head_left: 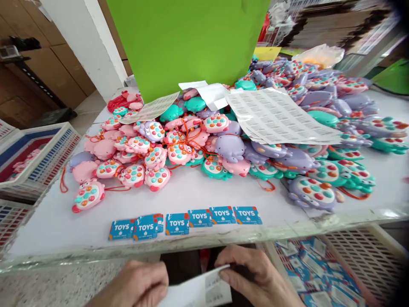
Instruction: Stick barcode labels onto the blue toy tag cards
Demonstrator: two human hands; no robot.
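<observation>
Below the table's front edge, my left hand is closed on the left end of a white label sheet. My right hand pinches the sheet's upper right corner between thumb and fingers. Grey printed labels show at its right side. Just beyond my hands, several blue TOYS cards lie in a row along the edge of the white table. Behind them is a long heap of pink toys, purple toys and green toys. More label sheets rest on the heap.
A green panel stands behind the toys. At the lower right, a crate holds many blue and white cards. White and blue baskets stand at the left, near a white pillar and cardboard boxes.
</observation>
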